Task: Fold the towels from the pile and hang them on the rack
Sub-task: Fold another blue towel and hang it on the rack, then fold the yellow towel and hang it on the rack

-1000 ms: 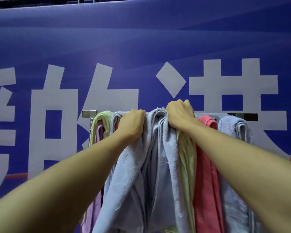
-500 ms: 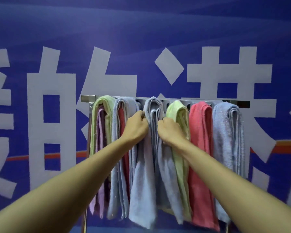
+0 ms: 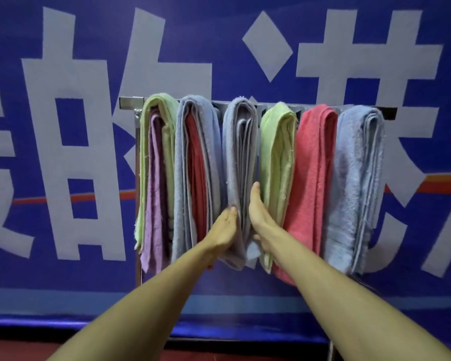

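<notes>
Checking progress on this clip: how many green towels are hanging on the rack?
2. One green towel hangs at the rack's left end, over a purple towel; the other hangs fourth from left. More may be hidden inside folds.
</notes>
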A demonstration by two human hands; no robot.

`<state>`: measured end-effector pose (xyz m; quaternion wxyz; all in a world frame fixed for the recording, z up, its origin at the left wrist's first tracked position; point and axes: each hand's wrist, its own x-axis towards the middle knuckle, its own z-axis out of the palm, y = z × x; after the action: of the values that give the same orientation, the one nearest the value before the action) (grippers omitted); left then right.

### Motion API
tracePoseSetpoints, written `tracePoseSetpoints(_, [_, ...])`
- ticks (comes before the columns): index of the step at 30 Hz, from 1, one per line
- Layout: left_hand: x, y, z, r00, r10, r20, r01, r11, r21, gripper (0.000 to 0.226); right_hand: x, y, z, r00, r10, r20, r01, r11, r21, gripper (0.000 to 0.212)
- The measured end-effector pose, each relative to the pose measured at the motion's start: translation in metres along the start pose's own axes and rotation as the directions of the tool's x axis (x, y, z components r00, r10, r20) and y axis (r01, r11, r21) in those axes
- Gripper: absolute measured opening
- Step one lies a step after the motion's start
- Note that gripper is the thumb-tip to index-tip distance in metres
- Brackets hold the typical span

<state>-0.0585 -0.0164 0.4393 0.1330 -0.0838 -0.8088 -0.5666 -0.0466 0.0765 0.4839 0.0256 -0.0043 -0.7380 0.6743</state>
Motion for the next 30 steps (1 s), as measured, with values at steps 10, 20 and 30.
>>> tracePoseSetpoints(10, [-0.047,-0.027,0.0,0.927,-0.32,0.195,0.332,0.943,-0.033,0.059,-0.029,0.054,-0.002,0.969,0.227,0.101,-0.218,0.972,-0.09,0.08])
tracePoseSetpoints(20, [-0.094,-0.019,-0.026,0.98,-0.046,-0.192,0.125,0.897,0.424,0.024,-0.053,0.088,-0.028,0.97,0.137,0.202,-0.077,0.958,-0.276,0.062])
tracePoseSetpoints(30, [-0.182,-0.049,0.019,0.955,-0.142,0.26,0.072,0.962,0.263,0.02,-0.116,0.172,-0.084,0.887,0.251,0.387,0.035,0.8,-0.599,0.018])
